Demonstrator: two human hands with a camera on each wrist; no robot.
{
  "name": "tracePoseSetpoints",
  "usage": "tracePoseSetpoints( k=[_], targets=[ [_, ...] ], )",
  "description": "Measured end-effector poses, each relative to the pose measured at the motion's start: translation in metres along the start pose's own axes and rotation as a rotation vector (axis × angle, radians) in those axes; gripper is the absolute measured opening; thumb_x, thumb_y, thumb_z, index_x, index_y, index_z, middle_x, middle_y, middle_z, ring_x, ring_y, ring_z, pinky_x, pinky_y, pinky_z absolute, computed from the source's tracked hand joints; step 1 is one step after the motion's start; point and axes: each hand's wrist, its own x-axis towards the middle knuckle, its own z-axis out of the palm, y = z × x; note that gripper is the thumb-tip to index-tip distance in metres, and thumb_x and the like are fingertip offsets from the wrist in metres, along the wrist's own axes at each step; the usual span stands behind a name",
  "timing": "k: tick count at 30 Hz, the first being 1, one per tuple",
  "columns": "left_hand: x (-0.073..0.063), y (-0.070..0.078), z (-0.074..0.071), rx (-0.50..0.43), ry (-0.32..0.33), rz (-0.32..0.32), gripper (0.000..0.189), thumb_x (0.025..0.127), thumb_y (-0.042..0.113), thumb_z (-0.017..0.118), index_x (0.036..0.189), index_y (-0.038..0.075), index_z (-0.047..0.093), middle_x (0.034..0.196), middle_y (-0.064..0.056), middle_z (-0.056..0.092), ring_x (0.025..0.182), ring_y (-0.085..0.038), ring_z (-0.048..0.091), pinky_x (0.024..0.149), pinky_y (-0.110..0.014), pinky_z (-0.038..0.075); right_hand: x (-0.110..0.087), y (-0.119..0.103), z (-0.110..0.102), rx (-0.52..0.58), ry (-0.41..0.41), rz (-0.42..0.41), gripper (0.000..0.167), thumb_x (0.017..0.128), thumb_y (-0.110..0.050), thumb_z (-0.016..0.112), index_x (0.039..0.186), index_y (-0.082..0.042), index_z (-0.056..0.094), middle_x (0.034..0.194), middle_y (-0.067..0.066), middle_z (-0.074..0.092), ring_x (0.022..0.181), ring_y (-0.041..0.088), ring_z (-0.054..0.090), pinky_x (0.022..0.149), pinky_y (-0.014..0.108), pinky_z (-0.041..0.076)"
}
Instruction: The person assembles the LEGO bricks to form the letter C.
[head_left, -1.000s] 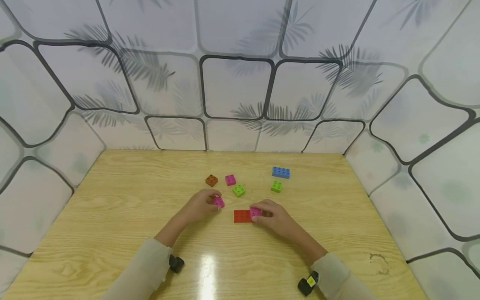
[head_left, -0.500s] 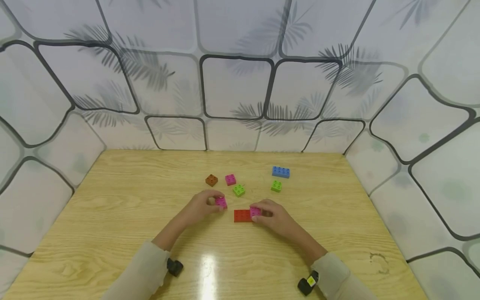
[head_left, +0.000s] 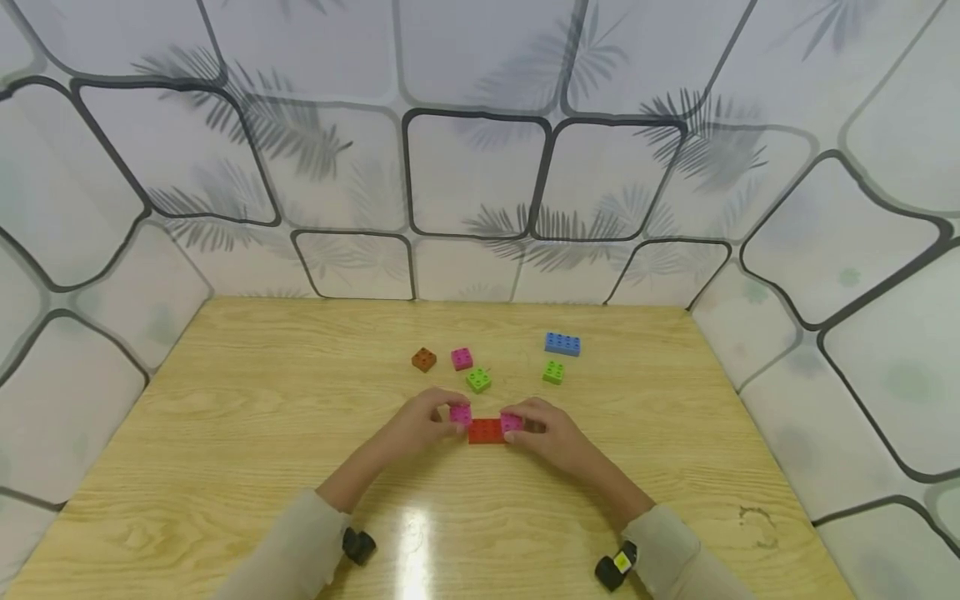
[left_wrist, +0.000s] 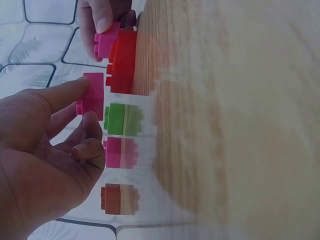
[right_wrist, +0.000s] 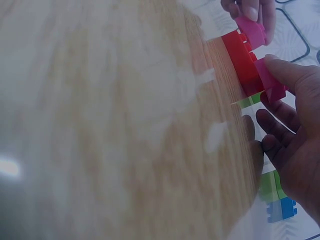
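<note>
A red building brick [head_left: 486, 431], longer than the others, lies on the table between both hands. My right hand [head_left: 553, 435] pinches a pink brick [head_left: 512, 423] on the red brick's right end. My left hand [head_left: 420, 427] pinches another pink brick [head_left: 461, 414] close to the red brick's left end. In the left wrist view this left pink brick [left_wrist: 92, 96] is held off the table, with a gap between it and the red brick [left_wrist: 123, 62]. The right wrist view shows the right-hand pink brick [right_wrist: 269, 80] against the studded side of the red one.
Behind the hands lie a brown brick [head_left: 423, 360], a pink brick [head_left: 462, 358] and a green brick [head_left: 478, 380]. Farther right are another green brick [head_left: 553, 372] and a long blue brick [head_left: 562, 343]. A patterned wall [head_left: 472, 175] borders the wooden table [head_left: 247, 400].
My left hand has moved right and slightly nearer the person, bringing its pink brick close to the red brick's left end. My right hand stays in place with its pink brick.
</note>
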Motion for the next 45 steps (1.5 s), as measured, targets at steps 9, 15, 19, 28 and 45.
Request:
tracePoseSetpoints(
  k=[9,15,19,28,45],
  targets=[
    [0.001,0.002,0.006,0.039,-0.033,0.018,0.038,0.097,0.02,0.069,0.134,0.013,0.064,0.136,-0.007,0.059,0.096,-0.017,0.056,0.08,-0.034,0.05,0.0,0.001,-0.001,-0.002,-0.004,0.01,0.041,0.097,-0.041,0.067,0.134,-0.026,0.065,0.12,-0.007,0.062,0.103,0.017,0.052,0.088,0.034,0.045],
    [0.001,0.004,0.008,0.082,-0.049,0.02,0.039,0.096,0.024,0.07,0.134,0.015,0.064,0.132,-0.005,0.061,0.092,-0.016,0.058,0.077,-0.033,0.051,0.0,0.002,0.0,-0.002,-0.005,0.011,0.04,0.096,-0.041,0.067,0.134,-0.027,0.065,0.119,-0.008,0.062,0.104,0.016,0.053,0.088,0.034,0.045],
    [0.001,0.005,0.01,0.134,-0.036,0.011,0.038,0.097,0.028,0.069,0.134,0.021,0.064,0.132,0.0,0.061,0.091,-0.014,0.058,0.076,-0.033,0.051,0.0,0.003,0.0,0.007,0.002,0.003,0.041,0.096,-0.04,0.067,0.134,-0.025,0.065,0.12,-0.007,0.063,0.104,0.017,0.053,0.088,0.034,0.045],
    [0.001,0.01,0.01,0.219,-0.023,0.015,0.034,0.097,0.033,0.068,0.131,0.026,0.065,0.136,0.004,0.061,0.108,-0.018,0.062,0.089,-0.043,0.052,0.001,0.005,0.001,0.005,0.001,0.005,0.041,0.096,-0.042,0.067,0.134,-0.025,0.066,0.116,-0.01,0.062,0.101,0.015,0.054,0.086,0.031,0.046],
    [-0.001,0.012,0.009,0.345,0.002,0.041,0.034,0.095,0.031,0.07,0.129,0.025,0.068,0.133,0.002,0.065,0.126,-0.025,0.06,0.101,-0.052,0.049,0.002,0.004,0.001,0.02,-0.007,0.009,0.042,0.096,-0.041,0.068,0.134,-0.024,0.066,0.118,-0.007,0.062,0.103,0.016,0.054,0.087,0.031,0.047]
  ],
)
